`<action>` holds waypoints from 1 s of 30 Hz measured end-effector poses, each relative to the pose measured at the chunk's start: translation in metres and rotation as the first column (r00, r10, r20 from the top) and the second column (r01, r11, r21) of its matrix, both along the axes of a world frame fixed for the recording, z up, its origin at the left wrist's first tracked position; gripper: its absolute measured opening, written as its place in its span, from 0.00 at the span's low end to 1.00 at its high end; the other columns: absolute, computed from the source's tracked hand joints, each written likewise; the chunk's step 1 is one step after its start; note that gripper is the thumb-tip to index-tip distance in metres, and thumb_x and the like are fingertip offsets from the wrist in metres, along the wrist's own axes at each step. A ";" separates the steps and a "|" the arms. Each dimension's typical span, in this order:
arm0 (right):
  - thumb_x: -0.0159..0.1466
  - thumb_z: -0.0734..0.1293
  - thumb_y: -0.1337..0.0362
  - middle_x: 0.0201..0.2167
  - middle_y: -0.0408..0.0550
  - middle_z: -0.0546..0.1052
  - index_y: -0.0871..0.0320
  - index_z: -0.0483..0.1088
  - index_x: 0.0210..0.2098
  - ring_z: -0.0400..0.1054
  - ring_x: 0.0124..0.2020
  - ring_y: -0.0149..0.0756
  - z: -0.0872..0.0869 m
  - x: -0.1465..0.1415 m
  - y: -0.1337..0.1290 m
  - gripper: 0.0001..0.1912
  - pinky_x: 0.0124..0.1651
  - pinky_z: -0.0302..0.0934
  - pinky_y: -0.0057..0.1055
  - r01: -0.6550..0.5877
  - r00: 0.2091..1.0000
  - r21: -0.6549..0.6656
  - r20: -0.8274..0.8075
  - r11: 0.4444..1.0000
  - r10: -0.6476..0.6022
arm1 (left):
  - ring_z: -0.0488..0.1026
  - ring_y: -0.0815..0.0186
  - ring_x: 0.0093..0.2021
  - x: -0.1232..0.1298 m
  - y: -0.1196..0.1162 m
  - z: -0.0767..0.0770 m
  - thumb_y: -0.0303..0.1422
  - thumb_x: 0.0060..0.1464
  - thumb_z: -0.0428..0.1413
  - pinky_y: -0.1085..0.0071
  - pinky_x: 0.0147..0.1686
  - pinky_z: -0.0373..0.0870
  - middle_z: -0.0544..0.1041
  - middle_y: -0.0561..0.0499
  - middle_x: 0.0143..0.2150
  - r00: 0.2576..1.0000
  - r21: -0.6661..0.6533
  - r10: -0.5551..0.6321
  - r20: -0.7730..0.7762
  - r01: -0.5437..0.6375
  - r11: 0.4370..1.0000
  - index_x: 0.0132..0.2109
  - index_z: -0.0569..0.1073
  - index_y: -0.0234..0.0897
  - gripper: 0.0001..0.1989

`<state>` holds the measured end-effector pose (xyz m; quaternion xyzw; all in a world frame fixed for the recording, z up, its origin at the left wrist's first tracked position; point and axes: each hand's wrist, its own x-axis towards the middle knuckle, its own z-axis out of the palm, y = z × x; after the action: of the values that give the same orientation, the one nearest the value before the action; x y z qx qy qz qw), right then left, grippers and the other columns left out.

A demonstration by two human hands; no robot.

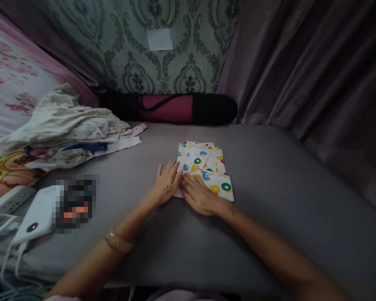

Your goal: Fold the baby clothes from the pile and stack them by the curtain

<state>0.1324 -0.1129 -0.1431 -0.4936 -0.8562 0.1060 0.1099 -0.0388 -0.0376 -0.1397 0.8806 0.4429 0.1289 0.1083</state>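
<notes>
A small white garment with colourful letter prints lies on the grey sheet, folded into a compact shape. Its exact kind I cannot make out. At its left edge rests my left hand, flat, with the fingers stretched out and the fingertips touching the cloth. My right hand lies palm down over the near left part of the fabric, its fingers extended towards my left hand. Neither hand grips anything. Part of the garment's near left corner is hidden beneath the hands.
Crumpled clothes are heaped at the left. A white power bank with cables and a power strip lie at the near left. Along the back wall stretches a black and maroon roll bag. Curtains hang at the right.
</notes>
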 end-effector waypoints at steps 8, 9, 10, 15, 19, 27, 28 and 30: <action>0.70 0.45 0.52 0.69 0.54 0.45 0.64 0.43 0.68 0.34 0.69 0.42 -0.017 0.066 -0.013 0.33 0.68 0.35 0.49 0.362 0.924 0.001 0.134 0.932 -0.359 | 0.37 0.56 0.70 -0.004 -0.010 -0.015 0.47 0.65 0.32 0.50 0.66 0.36 0.43 0.42 0.71 0.931 -0.141 -0.284 -0.228 0.257 0.956 0.69 0.47 0.33 0.32; 0.70 0.45 0.52 0.69 0.54 0.45 0.64 0.43 0.68 0.34 0.69 0.42 -0.019 0.068 -0.013 0.33 0.68 0.34 0.49 0.360 0.925 -0.015 0.134 0.933 -0.355 | 0.37 0.56 0.70 -0.004 -0.009 -0.018 0.48 0.65 0.31 0.50 0.65 0.36 0.43 0.41 0.71 0.928 -0.141 -0.291 -0.234 0.264 0.954 0.69 0.47 0.33 0.33; 0.70 0.45 0.52 0.69 0.53 0.45 0.64 0.43 0.68 0.34 0.70 0.42 -0.021 0.069 -0.012 0.33 0.68 0.34 0.49 0.359 0.927 -0.026 0.128 0.933 -0.353 | 0.37 0.55 0.70 -0.004 -0.008 -0.021 0.49 0.65 0.31 0.50 0.65 0.35 0.43 0.42 0.71 0.926 -0.136 -0.297 -0.232 0.271 0.953 0.69 0.46 0.34 0.33; 0.70 0.45 0.50 0.69 0.54 0.43 0.62 0.43 0.69 0.32 0.70 0.40 -0.012 0.076 -0.014 0.33 0.68 0.34 0.49 0.316 0.948 -0.136 -0.001 0.939 -0.319 | 0.39 0.51 0.70 -0.015 -0.003 -0.027 0.57 0.59 0.38 0.46 0.64 0.37 0.43 0.38 0.70 0.914 -0.078 -0.374 -0.158 0.367 0.927 0.69 0.45 0.36 0.40; 0.68 0.54 0.47 0.69 0.54 0.44 0.59 0.47 0.68 0.35 0.69 0.42 -0.002 0.093 -0.039 0.35 0.68 0.41 0.47 0.280 0.949 -0.145 -0.109 0.949 -0.297 | 0.49 0.48 0.67 -0.029 -0.005 -0.013 0.57 0.54 0.48 0.47 0.62 0.50 0.51 0.36 0.69 0.898 0.008 -0.432 -0.077 0.434 0.901 0.66 0.55 0.38 0.40; 0.69 0.57 0.59 0.62 0.54 0.63 0.55 0.67 0.56 0.58 0.62 0.42 -0.007 0.107 -0.092 0.19 0.62 0.58 0.43 0.280 0.956 0.037 -0.099 0.959 -0.276 | 0.70 0.58 0.53 -0.037 -0.014 0.001 0.34 0.66 0.42 0.58 0.52 0.66 0.73 0.42 0.54 0.820 0.079 -0.561 -0.116 0.571 0.817 0.54 0.70 0.38 0.16; 0.69 0.56 0.59 0.61 0.54 0.64 0.55 0.68 0.55 0.60 0.60 0.42 -0.008 0.107 -0.093 0.18 0.60 0.60 0.43 0.280 0.957 0.060 -0.094 0.958 -0.274 | 0.70 0.58 0.53 -0.036 -0.015 0.001 0.32 0.66 0.41 0.57 0.51 0.67 0.73 0.42 0.54 0.818 0.088 -0.562 -0.127 0.573 0.815 0.53 0.71 0.37 0.16; 0.69 0.56 0.59 0.59 0.53 0.67 0.55 0.69 0.54 0.62 0.58 0.43 -0.008 0.107 -0.093 0.18 0.58 0.62 0.43 0.273 0.961 0.102 -0.071 0.957 -0.267 | 0.70 0.57 0.53 -0.035 -0.016 0.001 0.32 0.66 0.41 0.58 0.51 0.68 0.73 0.42 0.54 0.815 0.100 -0.564 -0.131 0.577 0.811 0.52 0.71 0.36 0.17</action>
<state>0.2395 -0.2056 -0.1511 -0.5957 -0.7819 0.0562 0.1749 -0.0743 -0.0534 -0.1383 0.9832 0.1531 0.0779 0.0610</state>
